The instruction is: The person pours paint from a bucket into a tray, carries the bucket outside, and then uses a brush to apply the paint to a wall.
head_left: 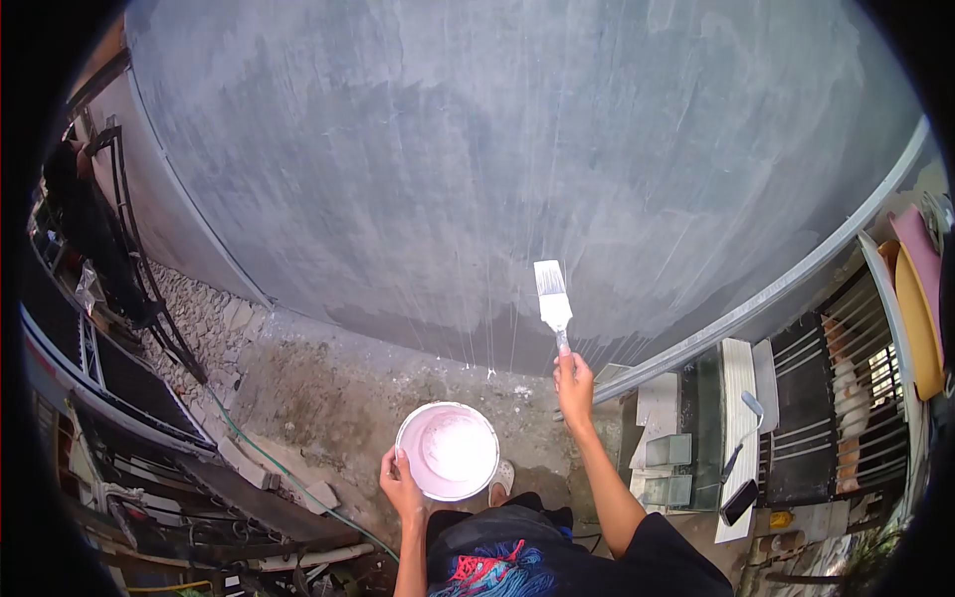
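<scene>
My right hand is closed around the handle of a paintbrush, whose white-coated bristles point up in front of the grey wall. I cannot tell whether the bristles touch the wall. My left hand grips the left rim of a round white bucket, held before my body with white liquid inside. Pale drips run down the lower part of the wall.
A green hose crosses the ground at the left, near rubble. Metal racks stand at far left. At the right are glass containers, a white board and a barred cage.
</scene>
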`<action>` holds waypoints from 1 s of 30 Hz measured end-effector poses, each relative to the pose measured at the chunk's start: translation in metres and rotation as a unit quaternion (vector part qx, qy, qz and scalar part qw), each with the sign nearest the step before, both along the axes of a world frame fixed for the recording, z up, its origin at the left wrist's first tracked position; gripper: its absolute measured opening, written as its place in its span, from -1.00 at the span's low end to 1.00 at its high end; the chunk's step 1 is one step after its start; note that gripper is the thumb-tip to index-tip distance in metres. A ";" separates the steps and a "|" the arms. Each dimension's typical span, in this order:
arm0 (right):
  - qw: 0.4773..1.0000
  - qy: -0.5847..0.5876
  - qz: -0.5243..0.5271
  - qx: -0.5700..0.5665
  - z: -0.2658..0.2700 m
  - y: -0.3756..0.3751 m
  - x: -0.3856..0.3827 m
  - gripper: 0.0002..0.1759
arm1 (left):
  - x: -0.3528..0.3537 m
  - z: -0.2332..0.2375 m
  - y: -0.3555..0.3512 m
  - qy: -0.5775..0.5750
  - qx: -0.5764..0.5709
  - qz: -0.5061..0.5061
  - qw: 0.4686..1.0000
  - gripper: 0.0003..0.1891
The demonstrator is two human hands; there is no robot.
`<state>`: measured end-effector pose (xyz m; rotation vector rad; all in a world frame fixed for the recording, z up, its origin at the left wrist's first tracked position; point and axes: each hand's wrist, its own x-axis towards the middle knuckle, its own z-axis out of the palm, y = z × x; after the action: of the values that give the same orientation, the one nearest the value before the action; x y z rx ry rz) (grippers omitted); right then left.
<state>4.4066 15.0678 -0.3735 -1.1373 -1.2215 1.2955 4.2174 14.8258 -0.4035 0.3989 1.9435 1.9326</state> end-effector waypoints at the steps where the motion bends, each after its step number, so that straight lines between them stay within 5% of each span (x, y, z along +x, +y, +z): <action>1: 1.000 0.003 -0.003 0.007 0.008 0.020 -0.010 -0.55 | -0.006 0.010 0.008 -0.005 0.011 0.005 1.000 -0.69; 9: 0.999 0.039 -0.032 0.021 0.037 0.107 -0.060 -0.56 | -0.051 0.008 0.058 -0.057 0.066 0.013 0.996 -0.70; 23: 0.992 0.055 -0.092 0.061 0.049 0.151 -0.120 -0.54 | -0.143 0.014 0.107 -0.059 0.048 -0.015 0.997 -0.70; 30: 0.990 0.039 -0.127 -0.046 -0.100 0.166 -0.145 -0.52 | -0.154 0.016 0.106 -0.063 0.038 0.003 0.997 -0.67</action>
<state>4.2619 15.2339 -0.4734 -1.2526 -0.9342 1.1988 4.0638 14.9322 -0.3873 0.2843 1.7976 1.9897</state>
